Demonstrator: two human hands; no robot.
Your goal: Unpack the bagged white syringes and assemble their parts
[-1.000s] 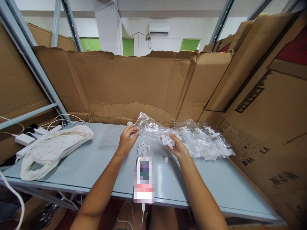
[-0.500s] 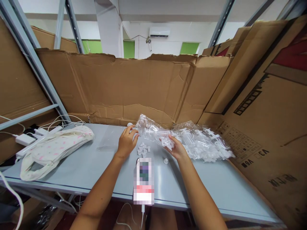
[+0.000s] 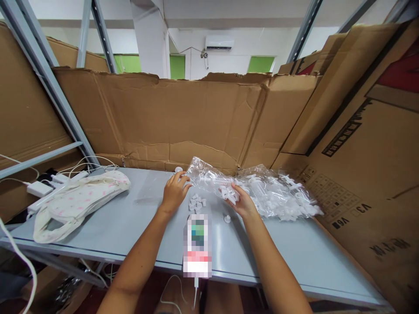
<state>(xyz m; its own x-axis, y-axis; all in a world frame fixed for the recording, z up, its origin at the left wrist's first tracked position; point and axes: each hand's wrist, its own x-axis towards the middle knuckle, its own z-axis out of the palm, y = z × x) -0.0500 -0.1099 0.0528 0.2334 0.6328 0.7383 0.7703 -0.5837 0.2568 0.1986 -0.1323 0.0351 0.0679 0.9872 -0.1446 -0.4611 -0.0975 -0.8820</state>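
Note:
A clear plastic bag (image 3: 204,171) with a ribbed clear tube and small white pieces (image 3: 228,193) inside is stretched between my hands. My right hand (image 3: 242,201) is closed around its lower right part, where the white pieces are bunched. At the bag's left end my left hand (image 3: 175,190) has its thumb and fingers curved at the edge; whether they pinch the film cannot be made out. Below the bag lies a small pile of white caps (image 3: 197,203). One single white cap (image 3: 227,219) sits nearer me, another white cap (image 3: 178,169) behind my left hand.
Filled clear bags (image 3: 278,196) lie at the right. A phone (image 3: 197,246) with a cable is at the grey table's (image 3: 147,237) front edge. At the left are a white cloth bag (image 3: 80,205) and a power strip (image 3: 57,187). Cardboard (image 3: 190,113) walls the back and right.
The view has shifted slightly. Both hands and the bag hold nearly the same position, and the fingers of my left hand have moved a little.

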